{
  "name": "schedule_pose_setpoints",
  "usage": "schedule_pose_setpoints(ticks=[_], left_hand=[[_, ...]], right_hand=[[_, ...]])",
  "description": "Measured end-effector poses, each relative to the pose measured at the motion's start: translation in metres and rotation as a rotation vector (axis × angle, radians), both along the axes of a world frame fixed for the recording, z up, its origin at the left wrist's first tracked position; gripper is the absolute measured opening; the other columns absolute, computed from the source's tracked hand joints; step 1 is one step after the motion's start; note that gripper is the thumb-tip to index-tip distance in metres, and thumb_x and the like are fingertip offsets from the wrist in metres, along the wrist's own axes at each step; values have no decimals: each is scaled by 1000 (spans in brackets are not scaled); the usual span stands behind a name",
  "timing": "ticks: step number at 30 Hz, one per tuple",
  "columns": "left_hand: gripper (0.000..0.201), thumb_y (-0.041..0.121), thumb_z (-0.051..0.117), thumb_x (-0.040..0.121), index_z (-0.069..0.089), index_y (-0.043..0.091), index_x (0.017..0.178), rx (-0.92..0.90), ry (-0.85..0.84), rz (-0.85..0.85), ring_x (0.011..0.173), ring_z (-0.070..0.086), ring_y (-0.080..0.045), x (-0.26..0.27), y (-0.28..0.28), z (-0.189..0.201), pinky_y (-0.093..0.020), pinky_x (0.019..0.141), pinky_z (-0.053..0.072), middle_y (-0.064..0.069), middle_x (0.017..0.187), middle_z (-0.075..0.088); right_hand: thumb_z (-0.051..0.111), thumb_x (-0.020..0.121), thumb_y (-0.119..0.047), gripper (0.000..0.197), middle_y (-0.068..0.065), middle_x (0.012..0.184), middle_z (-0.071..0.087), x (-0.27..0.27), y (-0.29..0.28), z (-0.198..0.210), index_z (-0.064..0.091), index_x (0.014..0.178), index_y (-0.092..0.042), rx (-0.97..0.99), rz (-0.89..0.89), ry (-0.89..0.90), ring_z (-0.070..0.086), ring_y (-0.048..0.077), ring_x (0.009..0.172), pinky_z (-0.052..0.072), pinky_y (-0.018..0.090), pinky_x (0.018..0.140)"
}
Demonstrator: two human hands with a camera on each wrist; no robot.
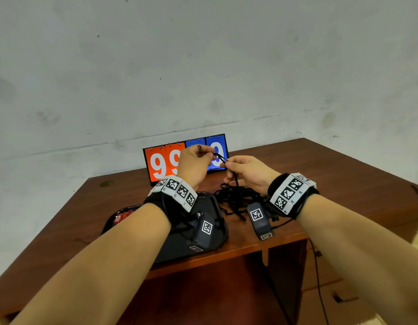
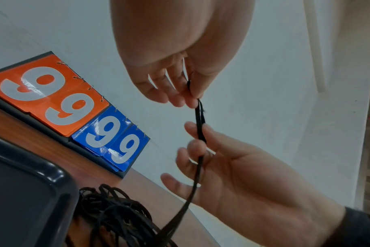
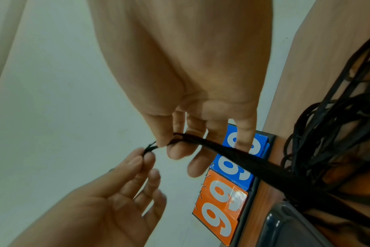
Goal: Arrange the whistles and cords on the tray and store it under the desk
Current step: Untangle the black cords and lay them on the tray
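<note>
A thin black cord (image 1: 220,158) is stretched between both hands above the desk. My left hand (image 1: 209,154) pinches its looped end (image 2: 195,100) between thumb and fingertips. My right hand (image 1: 229,165) pinches the same cord (image 3: 232,153) a little lower. From there it trails down into a tangled pile of black cords (image 1: 240,198) on the desk. The dark tray (image 1: 215,205) sits left of the pile, under my left wrist. Small red whistles (image 1: 122,216) lie at its far left, mostly hidden by my left forearm.
An orange and blue flip scoreboard (image 1: 161,163) showing nines stands at the back against the wall. The wooden desk (image 1: 332,174) has an open space beneath its front edge (image 1: 215,289) and drawers at the right. The pile of cords (image 2: 116,213) touches the tray corner (image 2: 59,187).
</note>
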State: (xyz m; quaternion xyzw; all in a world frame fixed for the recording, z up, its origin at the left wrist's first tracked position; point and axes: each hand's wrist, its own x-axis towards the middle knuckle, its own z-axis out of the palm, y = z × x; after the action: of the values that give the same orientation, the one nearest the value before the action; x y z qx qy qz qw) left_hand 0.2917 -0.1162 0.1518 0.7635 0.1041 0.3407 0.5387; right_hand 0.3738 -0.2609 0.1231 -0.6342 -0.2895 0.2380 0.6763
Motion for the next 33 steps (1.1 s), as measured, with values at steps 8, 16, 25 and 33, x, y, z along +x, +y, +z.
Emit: schedule_pose_setpoints(ticks=[8, 16, 25, 33], left_hand=[[19, -3, 54, 92, 69, 9, 94, -115, -60, 114, 65, 63, -6, -1, 22, -6, -10, 52, 46, -8, 91, 72], [18, -2, 56, 91, 70, 7, 97, -175, -51, 215, 78, 68, -13, -3, 45, -21, -29, 73, 58, -7, 89, 72], [17, 1, 61, 90, 72, 13, 91, -268, -17, 356, 86, 71, -19, -6, 73, -39, -40, 83, 60, -5, 91, 73], [24, 2, 62, 88, 68, 23, 78, -285, 14, 423, 86, 71, -20, -9, 88, -45, -43, 85, 60, 0, 85, 71]], right_hand=[[55, 98, -11, 11, 2, 61, 47, 13, -3, -7, 64, 93, -7, 26, -77, 61, 42, 14, 49, 48, 32, 55], [54, 98, -11, 18, -1, 61, 48, 17, -12, -8, 68, 107, -3, 25, -155, 93, 38, 10, 49, 43, 27, 53], [60, 95, -12, 18, 1, 65, 52, 28, -21, -15, 69, 107, -2, 26, -220, 73, 35, 10, 49, 38, 25, 49], [61, 95, -9, 10, 3, 65, 51, 43, -27, -29, 69, 92, -3, 31, -346, 109, 34, 10, 45, 32, 22, 41]])
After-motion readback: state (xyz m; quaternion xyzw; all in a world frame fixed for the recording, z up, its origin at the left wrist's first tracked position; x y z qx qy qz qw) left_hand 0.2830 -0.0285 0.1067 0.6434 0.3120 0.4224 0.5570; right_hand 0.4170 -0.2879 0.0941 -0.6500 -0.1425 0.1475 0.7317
